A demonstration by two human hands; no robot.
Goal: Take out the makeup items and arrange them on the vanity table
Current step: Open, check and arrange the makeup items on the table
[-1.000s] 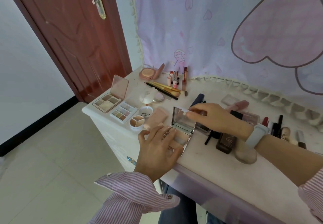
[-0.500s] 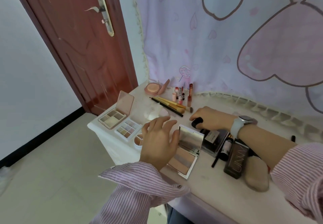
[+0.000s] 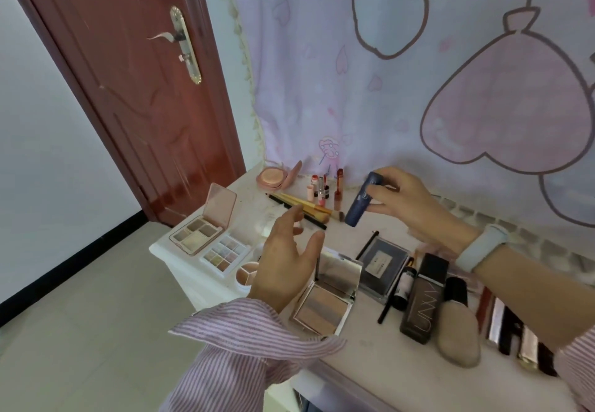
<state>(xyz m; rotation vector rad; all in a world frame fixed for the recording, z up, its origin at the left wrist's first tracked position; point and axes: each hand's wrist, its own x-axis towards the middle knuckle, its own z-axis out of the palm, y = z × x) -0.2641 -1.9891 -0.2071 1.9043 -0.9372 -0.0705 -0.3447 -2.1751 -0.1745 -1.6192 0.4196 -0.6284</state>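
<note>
Blue, rigid tube [image 3: 362, 200] sits pinched mid-barrel in the right hand [image 3: 415, 205], lifted above the vanity table [image 3: 370, 366]. It looks light and slick, best gripped around the middle. Left hand [image 3: 283, 263] hovers spread, empty, over the mirrored compact [image 3: 328, 299].

My left hand [image 3: 283, 266] is bare, no rings on the fingers that show. Its sleeve [image 3: 244, 344] is a shirt cuff in thin pink and white stripes, loose and unbuttoned, with the wide cuff flaring open at the wrist. My right hand [image 3: 415, 205] is bare too. On that wrist I wear a pale watch band [image 3: 483, 247], smooth and plain. The same striped cloth shows at my right sleeve [image 3: 579, 366].
</note>
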